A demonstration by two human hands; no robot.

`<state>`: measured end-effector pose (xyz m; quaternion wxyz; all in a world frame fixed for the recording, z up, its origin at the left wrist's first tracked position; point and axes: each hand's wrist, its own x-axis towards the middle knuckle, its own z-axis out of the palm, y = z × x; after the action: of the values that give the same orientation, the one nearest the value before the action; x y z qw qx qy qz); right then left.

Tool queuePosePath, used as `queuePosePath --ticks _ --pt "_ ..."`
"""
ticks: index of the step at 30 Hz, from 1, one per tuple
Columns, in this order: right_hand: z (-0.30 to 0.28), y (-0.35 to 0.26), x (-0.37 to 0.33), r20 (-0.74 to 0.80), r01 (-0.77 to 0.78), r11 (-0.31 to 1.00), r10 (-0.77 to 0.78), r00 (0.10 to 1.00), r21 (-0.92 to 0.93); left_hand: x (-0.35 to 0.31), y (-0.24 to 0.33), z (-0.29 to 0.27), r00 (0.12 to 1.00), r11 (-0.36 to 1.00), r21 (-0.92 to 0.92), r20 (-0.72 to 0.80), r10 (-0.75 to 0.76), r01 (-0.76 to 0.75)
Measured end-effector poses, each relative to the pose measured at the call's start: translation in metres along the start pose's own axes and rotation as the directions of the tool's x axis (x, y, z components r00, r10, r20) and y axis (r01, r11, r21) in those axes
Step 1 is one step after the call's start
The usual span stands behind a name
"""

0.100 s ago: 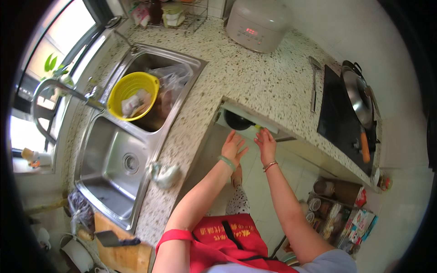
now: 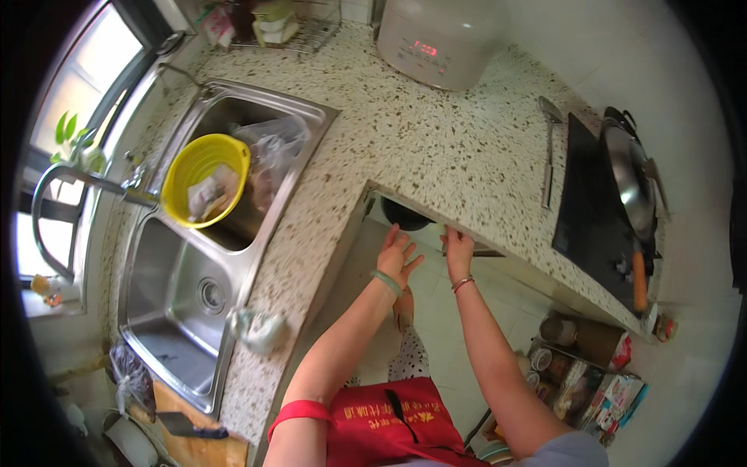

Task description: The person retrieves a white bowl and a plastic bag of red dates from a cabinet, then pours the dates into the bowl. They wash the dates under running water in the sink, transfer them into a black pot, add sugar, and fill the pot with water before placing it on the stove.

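Below the counter's inner corner, a round black pan [image 2: 403, 213] shows partly inside the low opening, its upper part hidden by the counter edge. My left hand [image 2: 399, 255] is beside its lower rim, fingers spread and palm facing it; a green bangle circles the wrist. My right hand [image 2: 458, 251], a thin bracelet on its wrist, has its fingers closed just under the counter edge, where the pan's yellow-green handle was visible a moment before. That handle is now hidden by the fingers and the edge.
The speckled counter [image 2: 436, 148] overhangs my hands. To the left is a double sink [image 2: 183, 272] with a yellow basket [image 2: 183, 175]; a knife [image 2: 187, 426] lies on a cutting board [image 2: 175, 401]. A rice cooker [image 2: 440, 39] stands behind, a wok [image 2: 632, 187] on the right.
The pan has gone further under the counter edge and its yellow-green handle has passed out of sight. My right fingers have drawn closer together; the whole view has shifted slightly.
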<state>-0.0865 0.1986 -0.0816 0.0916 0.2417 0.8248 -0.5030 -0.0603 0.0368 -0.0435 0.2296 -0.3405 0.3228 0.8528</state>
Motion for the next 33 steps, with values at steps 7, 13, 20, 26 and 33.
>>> queuePosePath --ticks 7,13,20,26,33 --pt "0.004 0.116 0.117 -0.03 0.412 0.803 -0.469 0.883 -0.432 0.161 -0.026 0.012 0.991 0.988 -0.079 0.019 0.132 -0.13" --pt "-0.014 0.128 0.127 0.102 0.445 0.706 -0.473 0.875 -0.551 0.216 -0.04 -0.024 0.981 0.976 -0.1 -0.021 0.193 -0.194" --pt "-0.027 0.126 0.115 0.169 0.454 0.699 -0.439 0.882 -0.552 0.203 -0.048 -0.051 0.984 0.983 -0.081 -0.083 0.161 -0.167" --pt "-0.037 0.127 0.098 0.195 0.453 0.684 -0.424 0.885 -0.572 0.197 -0.048 -0.059 0.984 0.985 -0.059 -0.085 0.16 -0.165" --pt "-0.04 0.135 0.089 0.242 0.484 0.631 -0.434 0.868 -0.606 0.214 -0.041 -0.063 0.979 0.98 -0.041 -0.067 0.192 -0.195"
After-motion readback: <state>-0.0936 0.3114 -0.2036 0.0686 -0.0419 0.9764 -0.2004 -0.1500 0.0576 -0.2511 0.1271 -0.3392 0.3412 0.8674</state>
